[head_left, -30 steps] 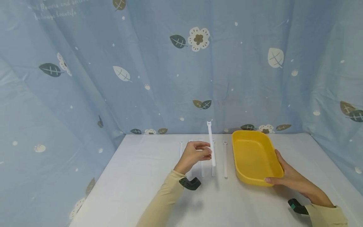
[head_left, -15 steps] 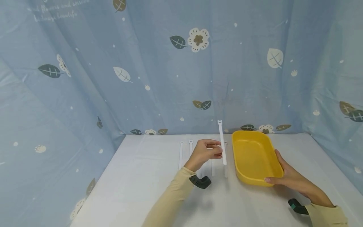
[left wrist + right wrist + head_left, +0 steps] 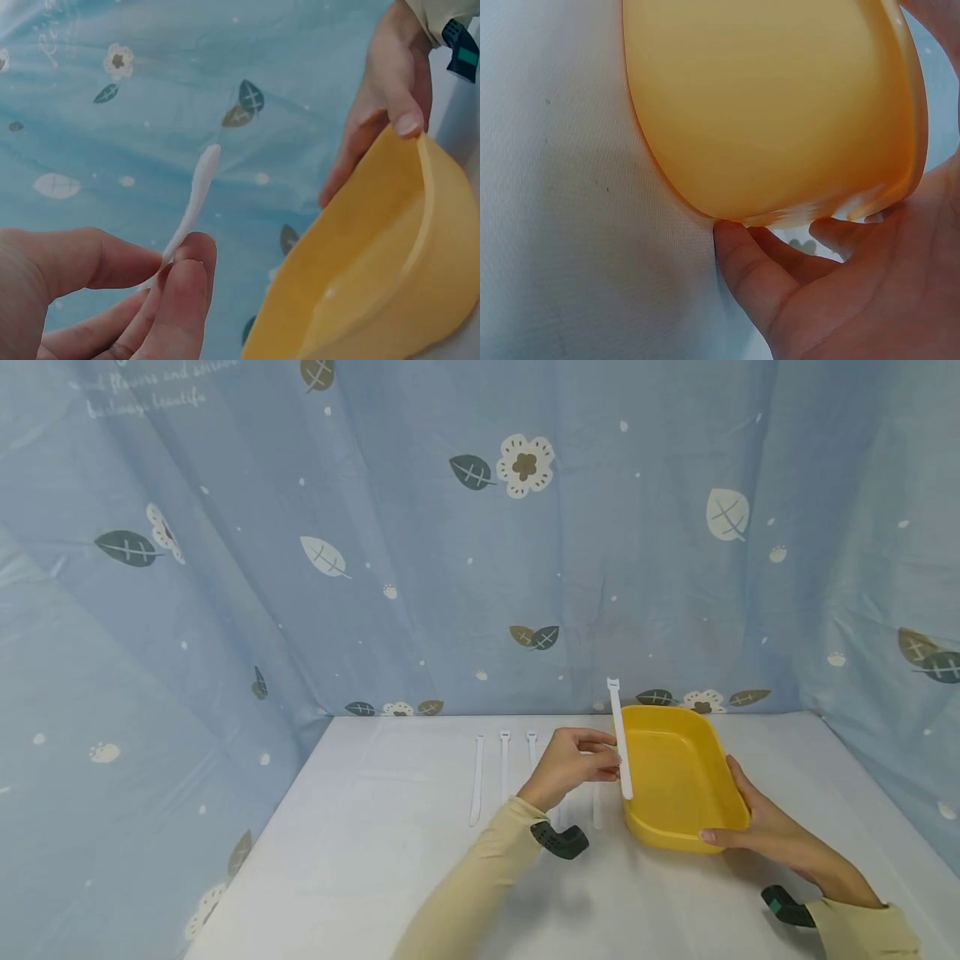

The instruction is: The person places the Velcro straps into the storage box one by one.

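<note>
My left hand (image 3: 573, 764) pinches a white cable tie (image 3: 621, 739) between thumb and fingertips, its slotted head pointing up. In the head view the tie overlaps the left rim of a yellow plastic tray (image 3: 675, 839). The left wrist view shows the tie (image 3: 196, 191) as a soft, slightly bent strip beside the tray's open side. My right hand (image 3: 768, 827) grips the tray's near right corner, thumb on the rim and fingers along the outer wall. Several more white ties, including the leftmost tie (image 3: 477, 781), lie in a row on the table, some partly hidden by my left hand and forearm.
A white cloth covers the table (image 3: 337, 860). Behind it and along both sides hangs a blue curtain (image 3: 420, 568) printed with leaves and flowers. Black wrist devices sit at both cuffs, the left device (image 3: 559, 842) hanging low over the table.
My left hand has moved steadily right with the cable tie, from above the row of ties to the tray's left rim. The right hand and tray have stayed put.
</note>
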The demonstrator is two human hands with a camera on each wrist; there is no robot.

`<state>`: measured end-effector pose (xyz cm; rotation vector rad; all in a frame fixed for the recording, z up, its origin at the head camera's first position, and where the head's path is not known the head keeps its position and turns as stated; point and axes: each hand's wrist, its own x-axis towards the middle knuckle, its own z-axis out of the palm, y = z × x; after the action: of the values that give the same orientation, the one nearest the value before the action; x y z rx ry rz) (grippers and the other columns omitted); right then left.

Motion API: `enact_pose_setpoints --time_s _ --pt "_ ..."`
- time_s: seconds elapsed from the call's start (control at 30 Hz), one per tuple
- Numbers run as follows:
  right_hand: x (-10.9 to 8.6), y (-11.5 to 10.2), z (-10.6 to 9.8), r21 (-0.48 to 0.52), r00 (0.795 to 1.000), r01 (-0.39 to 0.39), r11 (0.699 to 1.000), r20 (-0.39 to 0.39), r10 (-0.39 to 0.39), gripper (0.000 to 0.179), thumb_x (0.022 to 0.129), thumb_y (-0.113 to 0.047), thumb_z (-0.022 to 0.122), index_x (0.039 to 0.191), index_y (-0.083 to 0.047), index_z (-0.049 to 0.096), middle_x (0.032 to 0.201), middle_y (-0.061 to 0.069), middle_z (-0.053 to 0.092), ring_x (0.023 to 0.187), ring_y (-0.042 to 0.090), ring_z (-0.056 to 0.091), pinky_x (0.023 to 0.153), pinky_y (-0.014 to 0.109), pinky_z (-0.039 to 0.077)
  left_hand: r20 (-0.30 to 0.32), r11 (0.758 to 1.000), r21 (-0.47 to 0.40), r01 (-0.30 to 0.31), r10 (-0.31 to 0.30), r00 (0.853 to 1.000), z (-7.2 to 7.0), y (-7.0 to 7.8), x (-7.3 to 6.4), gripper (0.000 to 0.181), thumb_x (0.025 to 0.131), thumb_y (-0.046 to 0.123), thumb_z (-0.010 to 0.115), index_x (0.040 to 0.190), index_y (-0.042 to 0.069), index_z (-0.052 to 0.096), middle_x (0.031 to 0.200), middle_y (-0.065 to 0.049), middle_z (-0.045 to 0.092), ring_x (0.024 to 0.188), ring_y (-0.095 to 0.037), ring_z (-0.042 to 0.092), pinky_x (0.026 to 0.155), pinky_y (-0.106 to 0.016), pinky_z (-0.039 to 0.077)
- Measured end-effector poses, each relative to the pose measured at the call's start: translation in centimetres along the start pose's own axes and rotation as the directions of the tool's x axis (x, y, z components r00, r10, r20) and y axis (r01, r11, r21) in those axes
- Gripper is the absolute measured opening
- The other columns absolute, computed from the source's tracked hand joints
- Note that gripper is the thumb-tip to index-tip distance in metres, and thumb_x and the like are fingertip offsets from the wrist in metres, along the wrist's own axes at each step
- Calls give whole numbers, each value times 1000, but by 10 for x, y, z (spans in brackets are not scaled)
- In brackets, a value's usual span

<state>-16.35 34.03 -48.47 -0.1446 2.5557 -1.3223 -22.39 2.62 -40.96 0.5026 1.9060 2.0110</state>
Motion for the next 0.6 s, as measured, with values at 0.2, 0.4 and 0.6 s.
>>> enact_pose_setpoints --time_s 0.2,0.4,0.6 --pt "0 -1 1 -15 1000 -8 1000 -4 8 130 88 -37 77 159 -11 -29 166 39 2 137 53 32 104 86 25 2 1000 -18 17 -17 1000 11 -3 5 24 90 -3 74 114 -5 71 92 -7 72 70 -11 72 75 -33 67" --pt "0 0 0 -35 1000 -26 999 -9 26 130 89 -39 77 159 -10 -30 165 40 6 131 48 39 105 83 31 14 999 -44 26 -26 1000 25 -9 12 22 90 -3 73 112 -6 71 88 -6 72 70 -11 72 74 -31 66" --pt "0 0 0 -18 999 -34 999 2 34 131 89 -39 77 158 -11 -31 166 40 2 136 51 35 107 84 27 -9 998 -36 50 -50 999 39 -13 18 19 88 -3 75 107 -2 73 85 -5 74 72 -16 75 72 -30 66"
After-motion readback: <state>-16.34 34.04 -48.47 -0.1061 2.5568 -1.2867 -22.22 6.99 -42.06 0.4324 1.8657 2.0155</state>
